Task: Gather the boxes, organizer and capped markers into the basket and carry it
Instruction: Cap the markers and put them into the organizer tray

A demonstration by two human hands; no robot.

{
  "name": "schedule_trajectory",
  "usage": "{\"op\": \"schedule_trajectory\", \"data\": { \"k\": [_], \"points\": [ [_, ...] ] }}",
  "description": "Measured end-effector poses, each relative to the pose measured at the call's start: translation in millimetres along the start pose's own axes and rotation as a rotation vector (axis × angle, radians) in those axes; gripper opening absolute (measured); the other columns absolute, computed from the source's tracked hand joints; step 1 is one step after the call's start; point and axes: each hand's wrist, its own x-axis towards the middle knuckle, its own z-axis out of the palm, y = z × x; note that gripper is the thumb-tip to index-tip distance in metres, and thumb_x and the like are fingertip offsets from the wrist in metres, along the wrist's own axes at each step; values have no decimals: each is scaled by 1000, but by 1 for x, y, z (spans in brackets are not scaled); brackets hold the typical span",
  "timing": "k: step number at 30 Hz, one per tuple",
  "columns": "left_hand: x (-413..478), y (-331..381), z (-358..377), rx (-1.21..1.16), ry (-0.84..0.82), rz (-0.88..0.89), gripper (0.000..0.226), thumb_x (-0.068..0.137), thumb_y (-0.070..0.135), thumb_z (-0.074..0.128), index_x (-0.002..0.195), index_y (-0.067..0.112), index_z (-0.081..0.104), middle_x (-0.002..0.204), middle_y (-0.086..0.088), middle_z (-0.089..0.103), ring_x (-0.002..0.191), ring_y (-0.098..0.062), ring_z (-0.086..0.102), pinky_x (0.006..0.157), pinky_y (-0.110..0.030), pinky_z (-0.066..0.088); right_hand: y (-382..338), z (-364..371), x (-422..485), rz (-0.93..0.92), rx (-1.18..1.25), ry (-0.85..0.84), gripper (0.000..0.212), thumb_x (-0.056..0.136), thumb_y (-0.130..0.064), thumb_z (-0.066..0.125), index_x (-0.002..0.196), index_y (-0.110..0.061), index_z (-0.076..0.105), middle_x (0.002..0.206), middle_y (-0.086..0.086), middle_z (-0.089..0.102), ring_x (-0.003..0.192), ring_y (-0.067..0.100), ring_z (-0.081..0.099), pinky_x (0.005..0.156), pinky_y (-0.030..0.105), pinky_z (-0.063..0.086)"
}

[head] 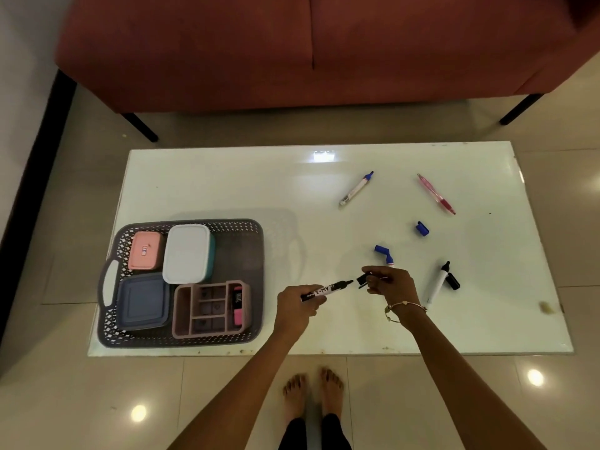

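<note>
A grey basket stands at the table's left front. Inside lie a pink box, a white-lidded teal box, a blue box and a mauve organizer holding a pink marker. My left hand grips an uncapped black marker, tip pointing right. My right hand pinches its black cap just off the tip. On the table lie an uncapped blue marker, a pink pen, a blue cap, another blue cap with a marker partly hidden behind my right hand, and an uncapped black marker beside its cap.
The white glass table stands on a tiled floor. A red sofa is behind it, with dark legs near the table's far corners. My bare feet are at the table's front edge. A small yellowish scrap lies at the right edge.
</note>
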Motion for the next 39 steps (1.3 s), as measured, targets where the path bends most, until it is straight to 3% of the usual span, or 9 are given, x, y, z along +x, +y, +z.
{"op": "schedule_trajectory", "data": {
  "k": [3,6,16,21,24,28,32,37,39],
  "points": [
    [-3,5,-7,-37,0,-1,26,78,-4,67,103,0,68,74,0,65,56,2,62,57,-17,54,-10,9,-2,-19,22,-37,23,83,8,57,102,0,67,86,15,65,63,12,65,58,10,54],
    [-3,8,-12,-77,10,-3,26,79,-1,67,104,0,67,77,-7,66,67,-14,62,63,-25,56,-17,18,-3,-18,40,-82,24,84,7,56,104,2,66,85,14,64,55,1,64,56,9,54],
    [-1,13,-29,29,47,126,22,78,4,69,100,6,71,87,-14,70,75,-27,64,77,-37,54,-26,37,-6,-38,30,-140,18,88,3,52,99,6,65,65,8,61,53,11,57,49,11,49],
    [-16,5,-51,132,4,159,30,77,20,73,106,15,68,93,4,65,81,-3,59,71,-16,43,-42,52,-31,-53,104,-170,14,83,0,61,80,-11,68,68,10,66,60,23,61,54,19,54],
    [-23,3,-76,218,221,253,43,84,33,64,123,17,56,110,7,59,96,-5,54,85,-18,42,-69,76,-47,-249,-36,-38,8,77,-8,69,78,-16,69,67,4,68,57,20,63,62,27,55],
    [-20,-2,-123,346,495,258,43,88,4,53,130,12,49,112,-16,62,70,-14,53,67,-20,44,-99,118,-68,-662,-301,-38,11,72,-16,69,80,-10,70,73,7,70,63,19,63,65,28,50],
    [-16,-9,-158,426,508,144,43,89,-3,46,130,9,48,130,-15,54,114,-27,53,96,-33,42,-91,163,-74,-918,-634,-166,12,75,-15,67,85,-8,67,78,11,68,69,26,63,64,27,51],
    [-11,-1,-157,474,483,182,43,87,-6,47,129,6,50,130,-18,54,118,-30,50,100,-37,40,-74,204,-77,-1084,-1012,-224,29,52,-18,85,75,-10,69,72,6,69,63,21,67,46,23,54],
    [-6,7,-149,503,452,223,43,86,-7,47,127,6,52,128,-19,56,116,-31,51,99,-37,41,-74,208,-77,-1110,-961,-200,39,45,-20,88,77,-9,68,69,5,69,59,19,66,44,22,52]
  ]
}}
